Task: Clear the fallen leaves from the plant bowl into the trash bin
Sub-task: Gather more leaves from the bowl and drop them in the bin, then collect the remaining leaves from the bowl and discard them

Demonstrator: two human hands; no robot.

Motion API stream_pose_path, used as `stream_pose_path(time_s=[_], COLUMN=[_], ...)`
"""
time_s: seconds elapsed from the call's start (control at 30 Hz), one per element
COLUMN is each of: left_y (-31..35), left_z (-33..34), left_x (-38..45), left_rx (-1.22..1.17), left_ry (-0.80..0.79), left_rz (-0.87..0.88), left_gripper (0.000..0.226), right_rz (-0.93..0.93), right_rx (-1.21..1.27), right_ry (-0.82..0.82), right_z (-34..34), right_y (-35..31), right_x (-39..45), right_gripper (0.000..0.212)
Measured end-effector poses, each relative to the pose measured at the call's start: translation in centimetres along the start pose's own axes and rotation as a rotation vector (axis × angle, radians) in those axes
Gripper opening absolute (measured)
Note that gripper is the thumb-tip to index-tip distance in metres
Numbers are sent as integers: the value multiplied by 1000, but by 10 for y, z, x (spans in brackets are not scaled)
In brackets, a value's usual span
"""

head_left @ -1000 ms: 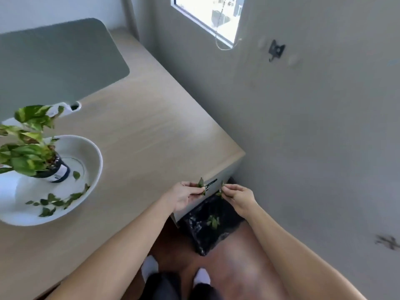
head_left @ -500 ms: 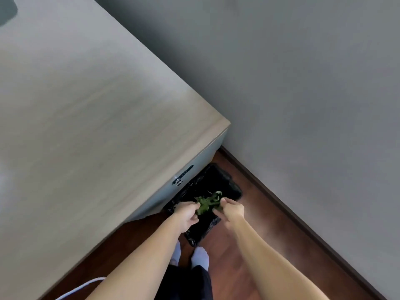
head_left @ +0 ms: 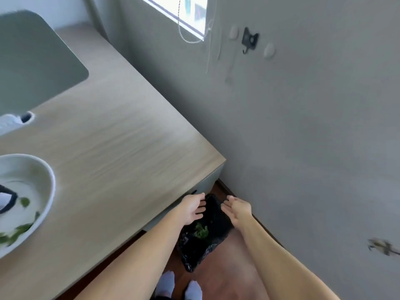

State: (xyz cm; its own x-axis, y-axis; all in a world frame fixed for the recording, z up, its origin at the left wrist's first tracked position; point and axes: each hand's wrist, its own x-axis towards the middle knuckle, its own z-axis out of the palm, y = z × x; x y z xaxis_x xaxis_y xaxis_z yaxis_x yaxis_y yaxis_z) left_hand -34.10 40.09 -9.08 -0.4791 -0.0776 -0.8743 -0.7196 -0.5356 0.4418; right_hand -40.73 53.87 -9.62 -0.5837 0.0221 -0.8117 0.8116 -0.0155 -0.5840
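Observation:
The trash bin, lined with a black bag, stands on the floor by the desk's corner. A clump of green leaves lies inside it. My left hand and my right hand hover over the bin, both open with fingers apart and holding nothing. The white plant bowl sits on the desk at the far left, cut off by the frame, with several green fallen leaves along its near side. The dark plant pot in the bowl shows only partly.
The wooden desk fills the left half, with a grey mat at its back. A grey wall rises close on the right and carries a black hook. My white-socked feet stand on the brown floor.
Both hands held a clump of leaves over the bin half a second ago. Now they are open and apart, and the leaves lie in the bin. The view has swung up and left, showing the bowl.

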Motion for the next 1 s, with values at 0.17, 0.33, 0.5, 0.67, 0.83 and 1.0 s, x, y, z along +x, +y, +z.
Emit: stream_pose_path(time_s=[0.17, 0.33, 0.5, 0.67, 0.83, 1.0], left_y=[41, 54, 28, -13, -42, -48], left_z=[-14, -91, -202, -319, -419, -469], left_x=[-74, -136, -179, -212, -219, -205], left_rx=[-14, -92, -221, -268, -88, 256], left_ry=[-86, -7, 170, 420, 752, 895], left_rz=[167, 318, 388, 412, 387, 359], left_gripper=[21, 21, 20, 14, 20, 27], right_rz=[-170, -298, -268, -267, -425, -834], right_rx=[-39, -192, -373, -551, -846, -1375], right_ry=[-112, -294, -534, -678, -689, -702], right_z=[30, 105, 199, 292, 362, 400], right_y=[-56, -69, -30, 34, 96, 139], right_x=[-44, -86, -125, -167, -195, -226], right_gripper=[28, 10, 14, 8, 16, 25])
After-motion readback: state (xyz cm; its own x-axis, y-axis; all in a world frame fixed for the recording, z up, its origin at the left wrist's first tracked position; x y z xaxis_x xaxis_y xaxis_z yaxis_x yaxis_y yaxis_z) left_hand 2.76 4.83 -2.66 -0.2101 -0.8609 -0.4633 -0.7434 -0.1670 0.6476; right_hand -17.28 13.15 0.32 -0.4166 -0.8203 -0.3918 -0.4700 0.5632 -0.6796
